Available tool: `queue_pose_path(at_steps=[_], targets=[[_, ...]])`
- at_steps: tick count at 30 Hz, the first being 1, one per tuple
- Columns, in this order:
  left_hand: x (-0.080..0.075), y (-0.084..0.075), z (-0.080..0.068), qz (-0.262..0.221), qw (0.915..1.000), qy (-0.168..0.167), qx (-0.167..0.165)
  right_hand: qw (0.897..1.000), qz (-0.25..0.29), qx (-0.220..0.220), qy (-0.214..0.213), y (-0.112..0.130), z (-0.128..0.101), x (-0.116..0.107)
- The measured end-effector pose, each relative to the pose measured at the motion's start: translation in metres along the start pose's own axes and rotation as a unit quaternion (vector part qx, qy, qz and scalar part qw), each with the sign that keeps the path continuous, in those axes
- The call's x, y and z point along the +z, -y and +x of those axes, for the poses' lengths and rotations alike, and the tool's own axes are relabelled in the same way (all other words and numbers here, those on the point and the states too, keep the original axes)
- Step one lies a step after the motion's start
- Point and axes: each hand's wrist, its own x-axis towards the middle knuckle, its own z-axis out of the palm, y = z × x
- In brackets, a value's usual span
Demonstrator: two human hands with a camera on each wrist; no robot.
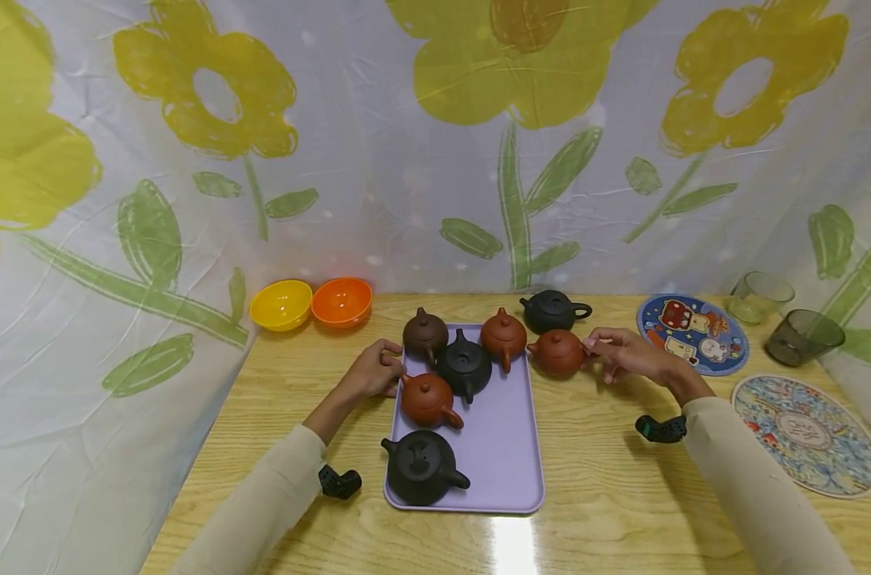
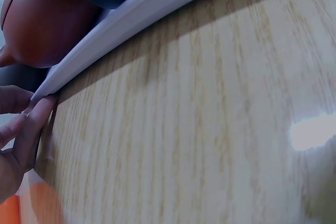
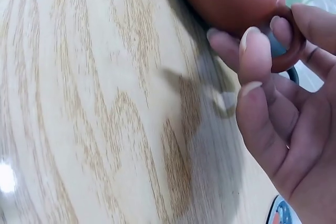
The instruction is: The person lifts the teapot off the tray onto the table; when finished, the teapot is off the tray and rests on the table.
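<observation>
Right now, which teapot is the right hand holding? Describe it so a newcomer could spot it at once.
Start at the lilac tray on the wooden table. Just off its right edge, near the far corner, sits a reddish-brown teapot, its handle pinched by the right hand. It is the only reddish one off the tray; the black teapot behind it is untouched.

Light wood-grain table [image 1: 607, 495], glossy. Directly on it: lilac tray [image 1: 503, 447] at ctr; yellow bowl [image 1: 281, 304] & orange bowl [image 1: 342, 301] far L; 2 teapots R of tray, black [image 1: 552, 311] & red-brown [image 1: 557, 353]; 2 round mats [image 1: 693, 333] & 2 glass cups [image 1: 801, 335] far R.
</observation>
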Motion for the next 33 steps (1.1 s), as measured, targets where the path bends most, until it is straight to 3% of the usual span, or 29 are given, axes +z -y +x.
queue_pose_path(at_steps=[9,25,33], targets=[[-0.001,-0.001,0.0,-0.014,0.9999,0.006,0.001,0.998,-0.043,0.021,-0.041,0.003,-0.005,0.001],[-0.001,-0.002,0.0,-0.011,0.9999,0.004,-0.002,0.996,-0.067,0.016,-0.063,-0.002,-0.01,0.003],[-0.001,0.0,0.001,-0.01,0.9999,0.006,-0.005,0.991,-0.081,-0.004,-0.105,-0.01,-0.015,0.003]])
